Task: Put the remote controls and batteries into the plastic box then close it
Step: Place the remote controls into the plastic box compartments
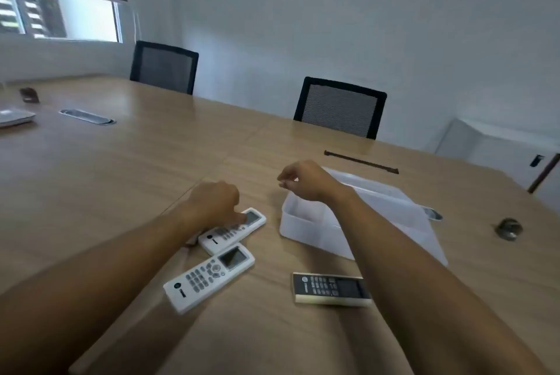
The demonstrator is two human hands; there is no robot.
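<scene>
Three remotes lie on the wooden table. My left hand (pixel 215 202) is curled over the far white remote (pixel 235 230), thumb on its screen, fingers hidden behind it. A second white remote (pixel 209 277) lies just nearer to me. A dark remote with a beige edge (pixel 331 288) sits in front of the translucent plastic box (pixel 300 224), which stands uncovered. Its lid (pixel 391 193) lies along the far side. My right hand (pixel 306 180) hovers above the box's far left corner with fingertips pinched together. Whether they hold something small is unclear. No batteries show.
A dark rod (pixel 360 161) lies beyond the box. A round metal object (pixel 509 229) and a silver piece (pixel 433 213) sit to its right. Two black mesh chairs (pixel 339 106) (pixel 165 67) stand at the far edge. A cable grommet (pixel 87 117) is at left.
</scene>
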